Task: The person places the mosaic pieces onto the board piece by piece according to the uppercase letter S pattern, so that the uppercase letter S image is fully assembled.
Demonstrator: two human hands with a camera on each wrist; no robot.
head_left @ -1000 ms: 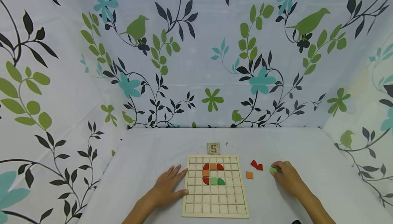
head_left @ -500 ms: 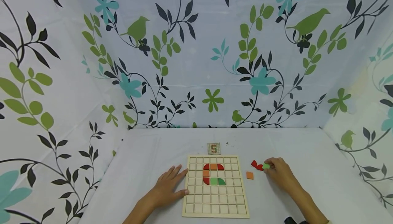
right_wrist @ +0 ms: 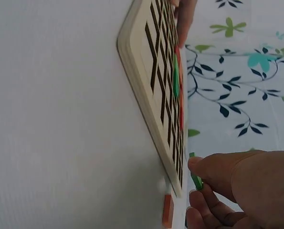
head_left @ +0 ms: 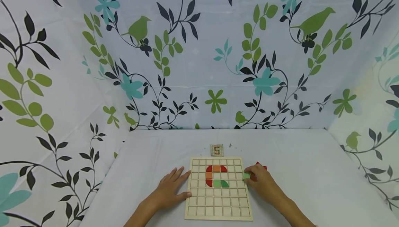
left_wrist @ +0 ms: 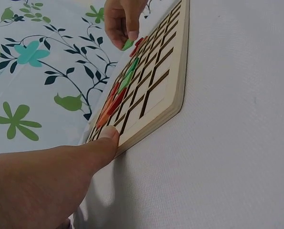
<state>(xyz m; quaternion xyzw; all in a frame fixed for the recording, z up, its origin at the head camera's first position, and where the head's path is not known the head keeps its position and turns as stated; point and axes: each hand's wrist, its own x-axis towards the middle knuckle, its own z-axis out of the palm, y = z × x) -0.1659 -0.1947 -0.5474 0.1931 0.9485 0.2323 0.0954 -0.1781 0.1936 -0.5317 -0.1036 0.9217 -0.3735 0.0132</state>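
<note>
Pinching a thin, flat, light green tile [right_wrist: 196, 177] by its faces, the right hand [head_left: 262, 181] closes thumb against fingertips with only the tile's thickness between them. The tile looks smooth and hard, with crisp edges; the digits cover part of its outline. In the head view it points leftward out of the grip, at the right edge of a pale wooden board [head_left: 219, 216], though whether it touches the wood cannot be told; in the right wrist view it shows nearly edge-on, its long axis running close to upright with a slight tilt. Rounded corners and a layered, plywood-like side mark the board, whose face is cut by dark grooves into squares and whose sides run away from the person. Across from it, the left hand [head_left: 171, 189] grips nothing: its fingers are spread, and its thumb [left_wrist: 110, 132] rests on the left rim. Set into the grid are red quarter-rounds [head_left: 209, 183], orange squares [head_left: 216, 168], a light green square [head_left: 216, 183] and, right beside that, a dark green quarter-round [head_left: 224, 184]. Near the board's right side lies a loose orange tile [right_wrist: 168, 211], and red pieces [head_left: 263, 167] peek out behind the right hand. Just beyond the far rim, a small gridded card [head_left: 216, 150] bears an S-like figure, flat on matte white cloth [head_left: 149, 154].
</note>
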